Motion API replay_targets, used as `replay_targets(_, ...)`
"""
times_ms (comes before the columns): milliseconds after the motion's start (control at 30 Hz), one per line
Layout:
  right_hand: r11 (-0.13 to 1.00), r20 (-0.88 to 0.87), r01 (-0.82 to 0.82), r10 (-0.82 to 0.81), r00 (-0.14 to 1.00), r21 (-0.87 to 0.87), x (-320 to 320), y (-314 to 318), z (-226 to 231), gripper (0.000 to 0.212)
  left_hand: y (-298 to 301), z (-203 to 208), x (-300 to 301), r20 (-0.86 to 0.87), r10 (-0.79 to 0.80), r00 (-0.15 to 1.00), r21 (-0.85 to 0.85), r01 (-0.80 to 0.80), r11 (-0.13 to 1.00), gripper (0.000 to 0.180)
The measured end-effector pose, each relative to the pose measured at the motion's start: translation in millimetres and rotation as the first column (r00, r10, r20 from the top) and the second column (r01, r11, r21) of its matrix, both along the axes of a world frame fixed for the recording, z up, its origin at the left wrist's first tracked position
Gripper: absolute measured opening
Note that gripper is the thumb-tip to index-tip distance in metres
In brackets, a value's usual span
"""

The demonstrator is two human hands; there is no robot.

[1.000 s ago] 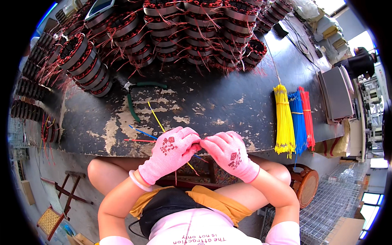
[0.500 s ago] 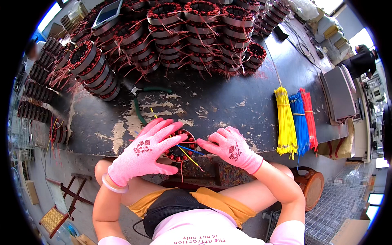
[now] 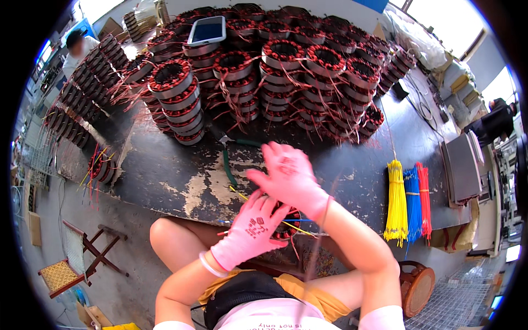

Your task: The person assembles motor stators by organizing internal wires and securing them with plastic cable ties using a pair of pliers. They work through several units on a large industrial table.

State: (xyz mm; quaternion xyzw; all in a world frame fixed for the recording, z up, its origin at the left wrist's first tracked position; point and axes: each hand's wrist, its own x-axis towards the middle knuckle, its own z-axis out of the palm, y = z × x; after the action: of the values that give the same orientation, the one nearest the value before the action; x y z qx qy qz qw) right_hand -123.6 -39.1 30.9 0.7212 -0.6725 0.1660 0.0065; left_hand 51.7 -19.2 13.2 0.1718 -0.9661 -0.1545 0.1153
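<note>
My left hand (image 3: 252,228), in a pink glove, grips a wound motor stator (image 3: 296,216) at the table's near edge and covers much of it. A yellow wire (image 3: 237,192) and a blue wire (image 3: 302,220) stick out from it. Past the left fingers, my right hand (image 3: 290,175), also pink-gloved, reaches across with thumb and fingers apart and nothing visible in it. Its fingertips are nearest to the green-handled cutting pliers (image 3: 226,159) lying on the table; one handle ends beside them.
Stacks of stators (image 3: 283,82) fill the back of the dark worn table (image 3: 159,159), with a pale-framed tablet (image 3: 207,31) on top. Yellow (image 3: 395,203), blue (image 3: 412,203) and red (image 3: 423,201) wire bundles lie right. A person (image 3: 77,52) is at far left; a stool (image 3: 416,289) stands below.
My right hand has moved left and away from me, from beside the stator to near the pliers. My left hand stays on the stator. The whole view has shifted.
</note>
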Motion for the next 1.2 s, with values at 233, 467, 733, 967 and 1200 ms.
replay_targets(233,0.793,-0.390,0.311,-0.101,0.915,0.524,64.3,-87.7,-1.5,0.118,7.7,-4.0,0.2,-0.039,0.036,0.999,-0.013,-0.037,0.999,0.083)
replay_targets(467,0.840,-0.082,0.190,-0.172,0.982,0.507,33.7,-84.8,1.6,0.086,9.1,-15.1,0.3,-0.113,0.061,0.992,0.014,-0.060,0.998,0.086)
replay_targets(733,0.899,0.831,-0.360,-0.390,-0.397,0.250,-66.0,83.3,28.6,0.059,-26.9,3.1,4.3,-0.138,0.093,0.986,-0.002,-0.094,0.996,0.084)
replay_targets(967,0.800,0.751,-0.187,-0.600,-0.276,0.570,-69.9,177.8,5.6,0.048,-78.9,-1.1,-4.6,-0.079,-0.015,0.997,-0.007,0.014,1.000,0.088)
replay_targets(1200,0.693,0.675,-0.396,-0.707,-0.211,0.603,-67.1,161.6,-3.9,0.059,-95.5,8.2,-10.8,0.005,-0.091,0.996,0.079,0.090,0.993,0.094)
